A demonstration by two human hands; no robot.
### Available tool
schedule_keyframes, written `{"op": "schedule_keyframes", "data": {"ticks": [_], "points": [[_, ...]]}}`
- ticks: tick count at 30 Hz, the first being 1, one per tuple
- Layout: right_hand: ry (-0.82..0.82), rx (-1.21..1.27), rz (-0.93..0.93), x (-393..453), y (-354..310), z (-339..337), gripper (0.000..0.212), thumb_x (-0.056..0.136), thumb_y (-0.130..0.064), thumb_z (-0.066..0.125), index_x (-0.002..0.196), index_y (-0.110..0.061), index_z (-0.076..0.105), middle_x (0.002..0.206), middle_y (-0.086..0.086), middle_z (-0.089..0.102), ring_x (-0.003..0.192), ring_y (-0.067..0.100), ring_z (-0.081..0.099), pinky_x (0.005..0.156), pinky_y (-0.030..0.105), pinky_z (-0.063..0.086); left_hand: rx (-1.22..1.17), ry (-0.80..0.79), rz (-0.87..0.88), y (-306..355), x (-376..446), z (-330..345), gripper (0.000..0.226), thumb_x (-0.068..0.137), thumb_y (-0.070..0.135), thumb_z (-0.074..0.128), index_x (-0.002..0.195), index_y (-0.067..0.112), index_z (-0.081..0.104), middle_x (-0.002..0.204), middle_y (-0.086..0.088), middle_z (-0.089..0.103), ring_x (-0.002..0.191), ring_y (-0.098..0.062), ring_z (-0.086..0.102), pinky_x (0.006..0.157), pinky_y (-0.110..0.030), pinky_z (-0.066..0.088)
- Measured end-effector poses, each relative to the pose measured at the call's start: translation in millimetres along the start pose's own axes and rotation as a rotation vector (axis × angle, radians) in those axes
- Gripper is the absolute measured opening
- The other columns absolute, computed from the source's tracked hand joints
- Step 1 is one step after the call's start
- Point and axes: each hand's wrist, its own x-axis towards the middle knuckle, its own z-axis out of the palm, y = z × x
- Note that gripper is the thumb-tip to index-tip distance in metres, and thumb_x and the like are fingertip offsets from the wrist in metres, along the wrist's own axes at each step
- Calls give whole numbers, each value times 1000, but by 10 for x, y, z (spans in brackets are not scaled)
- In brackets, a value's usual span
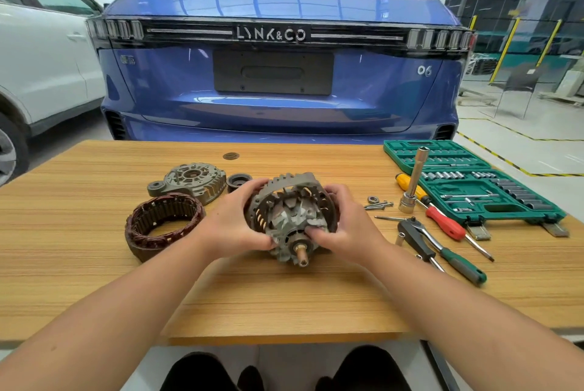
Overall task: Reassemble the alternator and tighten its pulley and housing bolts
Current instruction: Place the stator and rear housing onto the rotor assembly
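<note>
I clamp both hands, left hand [235, 226] and right hand [339, 226], on the housing [294, 198] with rotor [292, 226] at table [94, 280] centre (heavy, stiff metal, I think); holding the rim, not the shaft [301, 256], seems safest.

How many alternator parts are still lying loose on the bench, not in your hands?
3: the stator winding at left, the end housing behind it, and the pulley right of that housing. Small hardware lies further right; its count is unclear.
</note>
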Motion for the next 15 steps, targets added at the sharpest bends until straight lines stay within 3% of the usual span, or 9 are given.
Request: {"op": "schedule_keyframes", "data": {"ticks": [4,10,12,15], "points": [[-35,-115,-37,-33,-27,-31,98,64,-65,74,144,-32,28,128,-10,59,118,14,60,102,38,52,84,-3,61,-30,-24,27,109,53,35,90,144,48,31,134,28,50,120,19,49,88,1,42],[-121,-119,-20,17,-89,-107,115,67,-56,80,159,-34,13,149,-6,46,133,15,48,112,42,43,117,4,103,-49,-45,24,116,58,32,94,154,38,29,138,31,45,125,19,44,93,1,39],[-188,-103,-8,46,-97,-177,122,62,-52,85,159,-37,13,151,-12,39,136,11,42,113,39,42,179,17,177,-33,-78,53,116,60,29,96,156,29,31,139,27,45,128,15,45,97,-2,38],[-230,-217,-82,-28,-82,-247,120,55,-49,85,152,-46,14,137,-28,28,127,-1,36,104,20,38,271,24,330,-3,-140,124,108,63,29,95,153,21,36,140,11,52,129,-2,53,103,-16,45]]}}
